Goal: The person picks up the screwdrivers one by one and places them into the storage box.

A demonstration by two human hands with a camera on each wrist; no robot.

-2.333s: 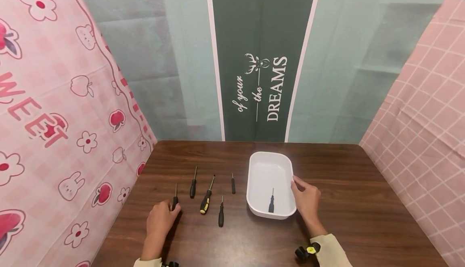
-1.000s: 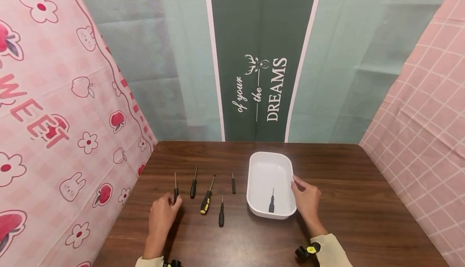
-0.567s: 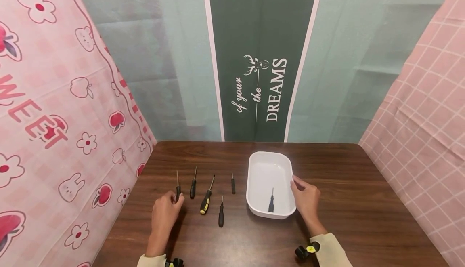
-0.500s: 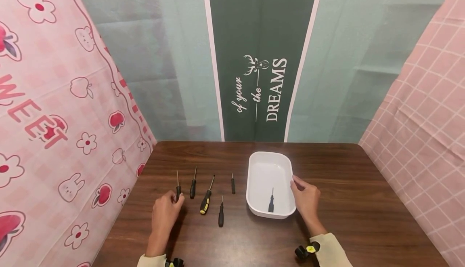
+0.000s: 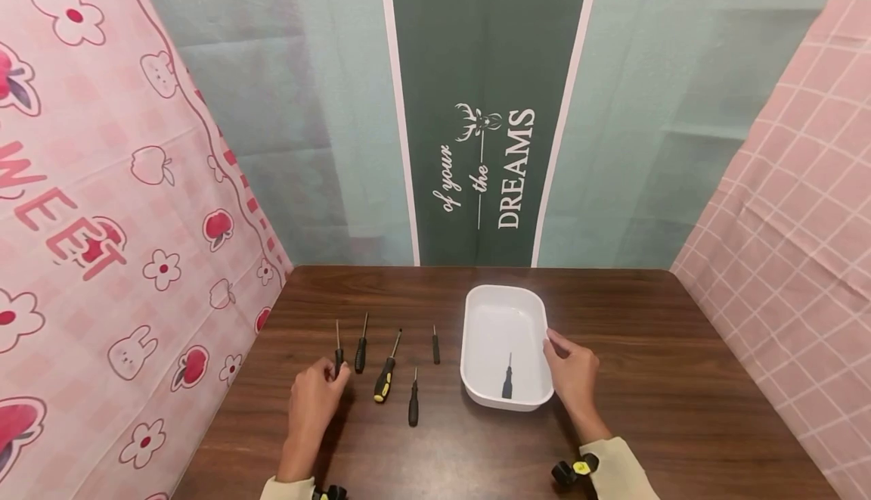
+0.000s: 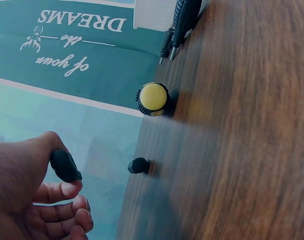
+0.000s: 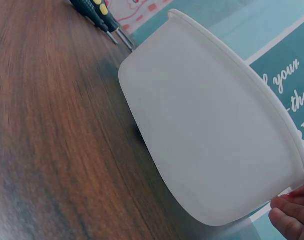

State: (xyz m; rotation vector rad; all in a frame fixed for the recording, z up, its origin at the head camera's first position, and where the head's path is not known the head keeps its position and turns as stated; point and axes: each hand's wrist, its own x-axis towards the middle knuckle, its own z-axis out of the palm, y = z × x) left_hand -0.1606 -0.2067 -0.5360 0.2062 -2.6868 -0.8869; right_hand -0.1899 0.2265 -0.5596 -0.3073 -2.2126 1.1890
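Observation:
My left hand [image 5: 314,398] pinches a black-handled screwdriver [image 5: 339,356] between thumb and fingers, its shaft pointing away from me. In the left wrist view, the handle [image 6: 64,166] shows raised off the wood. My right hand [image 5: 574,375] grips the right rim of a white plastic tub [image 5: 469,341]. Its smooth outer wall [image 7: 207,125] fills much of the right wrist view, with fingertips [image 7: 287,215] at the rim. Inside the tub lies one small dark screwdriver [image 5: 507,383], shaft away from me.
Between left hand and tub lie a ribbed black screwdriver [image 5: 361,352], a larger yellow-and-black one [image 5: 384,380], a short black one [image 5: 413,405] and a slim one [image 5: 436,346]. The brown wooden table [image 5: 626,318] ends at hanging cloths behind and at both sides.
My left hand has moved forward and to the right with the screwdriver, closer to the ribbed one. My right hand and the tub have stayed in place.

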